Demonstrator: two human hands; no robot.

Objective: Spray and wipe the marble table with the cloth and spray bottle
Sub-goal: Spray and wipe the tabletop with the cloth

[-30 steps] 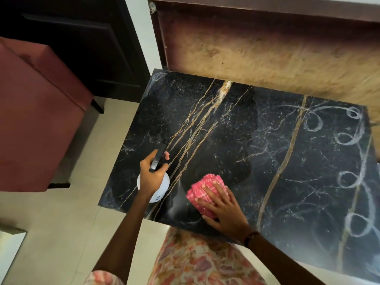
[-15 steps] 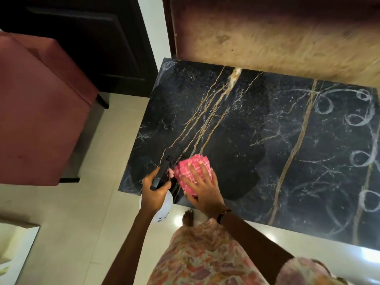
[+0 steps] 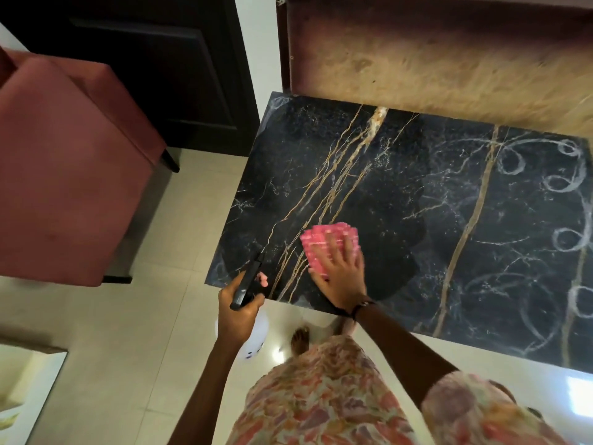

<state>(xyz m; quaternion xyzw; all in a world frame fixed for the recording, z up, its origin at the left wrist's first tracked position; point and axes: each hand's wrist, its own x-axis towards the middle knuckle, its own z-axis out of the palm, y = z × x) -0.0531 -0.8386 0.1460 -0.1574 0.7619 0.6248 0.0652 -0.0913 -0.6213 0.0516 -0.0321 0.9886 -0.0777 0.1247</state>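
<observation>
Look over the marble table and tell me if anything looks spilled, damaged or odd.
Pale looping streaks curl down the right side of the marble table, looking like wet wipe trails or residue. The pink cloth under the right hand works the near left part, away from them. No damage shows.

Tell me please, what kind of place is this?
Probably a room in a home: a black marble table stands on a tiled floor, beside a red upholstered chair and a dark wooden door.
</observation>
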